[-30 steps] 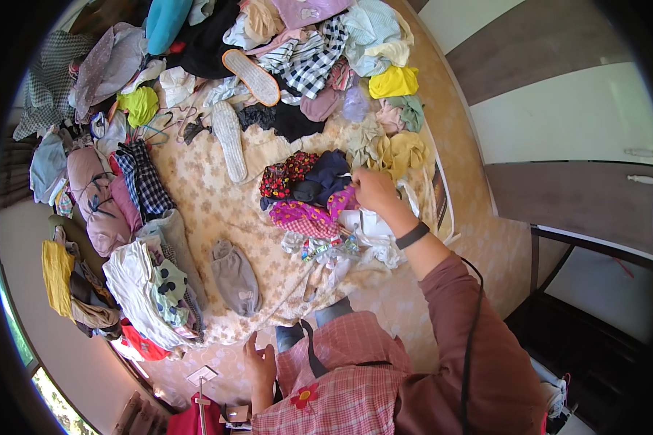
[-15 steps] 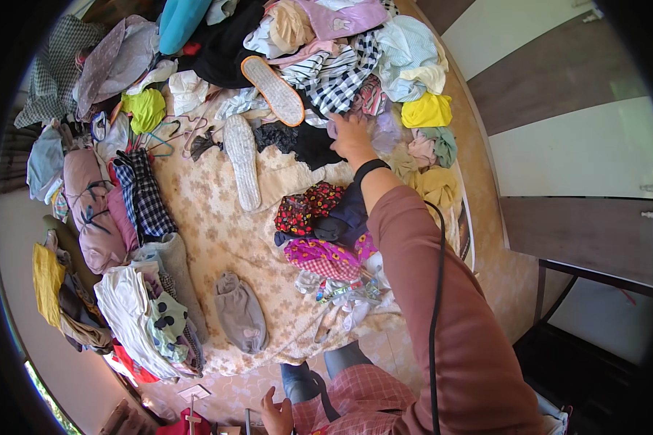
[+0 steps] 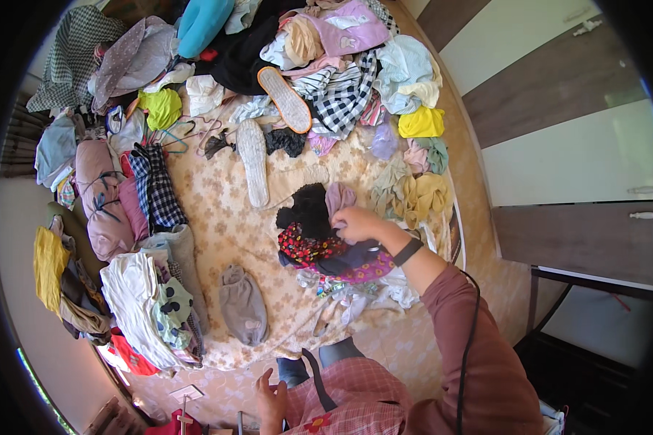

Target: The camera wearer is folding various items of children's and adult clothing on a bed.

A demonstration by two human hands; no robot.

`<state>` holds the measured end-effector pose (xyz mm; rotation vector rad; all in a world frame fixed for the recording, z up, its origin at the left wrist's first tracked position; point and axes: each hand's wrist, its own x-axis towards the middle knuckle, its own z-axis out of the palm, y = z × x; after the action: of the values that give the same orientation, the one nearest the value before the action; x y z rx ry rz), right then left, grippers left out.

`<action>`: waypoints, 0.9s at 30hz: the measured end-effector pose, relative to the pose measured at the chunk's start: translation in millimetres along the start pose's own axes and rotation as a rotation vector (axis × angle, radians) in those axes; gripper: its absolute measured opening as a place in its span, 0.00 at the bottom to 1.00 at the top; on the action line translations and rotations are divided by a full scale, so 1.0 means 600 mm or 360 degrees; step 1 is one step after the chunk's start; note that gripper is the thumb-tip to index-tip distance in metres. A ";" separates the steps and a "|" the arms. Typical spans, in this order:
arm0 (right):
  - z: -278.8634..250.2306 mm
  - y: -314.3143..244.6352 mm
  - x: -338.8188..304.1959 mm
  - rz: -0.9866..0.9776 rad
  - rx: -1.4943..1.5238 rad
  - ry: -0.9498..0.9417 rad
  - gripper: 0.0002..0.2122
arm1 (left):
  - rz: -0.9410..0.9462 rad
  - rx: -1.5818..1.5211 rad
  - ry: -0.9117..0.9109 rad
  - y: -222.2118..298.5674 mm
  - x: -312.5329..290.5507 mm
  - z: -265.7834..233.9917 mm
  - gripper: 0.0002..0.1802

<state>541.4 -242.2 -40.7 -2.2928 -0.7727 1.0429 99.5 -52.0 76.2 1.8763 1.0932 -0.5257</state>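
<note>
Our right hand [image 3: 357, 225] grips the mauve cloth [image 3: 339, 196], and if its folds snag the touching black garment [image 3: 307, 210], we could drag both askew.

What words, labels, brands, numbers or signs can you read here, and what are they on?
None can be read.
Mauve cloth in the right hand: no legible lettering.
Lilac cloth: pale animal-head motif, no legible words.
Grey sleeve cover: pale mark too small to make out.
</note>
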 end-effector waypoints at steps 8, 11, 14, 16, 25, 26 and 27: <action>-0.053 -0.035 0.011 -0.0711 0.0158 0.1116 0.08 | -0.0009 0.0034 0.0090 -0.036 -0.027 0.002 0.23; -0.055 -0.047 -0.010 -0.0071 0.0690 0.1083 0.09 | -0.0028 -0.0059 0.0139 -0.040 -0.033 -0.002 0.23; -0.068 -0.032 -0.022 -0.0095 0.0815 0.1347 0.10 | 0.0009 -0.0038 0.0135 -0.045 -0.035 -0.003 0.23; -0.080 -0.021 -0.028 0.0053 0.1207 0.1410 0.11 | -0.0004 -0.0015 0.0130 -0.033 -0.039 -0.007 0.23; -0.101 0.112 -0.081 0.0811 0.0496 0.1289 0.16 | 0.0007 -0.0093 0.0219 -0.051 -0.046 -0.004 0.23; -0.083 0.133 -0.091 0.0978 0.0248 0.1319 0.15 | 0.0010 -0.0097 0.0209 -0.052 -0.046 -0.003 0.23; -0.072 0.131 -0.093 0.1133 0.0004 0.1331 0.15 | 0.0000 -0.0075 0.0205 -0.053 -0.047 -0.002 0.23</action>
<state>567.4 -344.6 -37.8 -2.7049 0.4005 0.2158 57.3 -57.1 81.7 1.8900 1.1793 -0.3803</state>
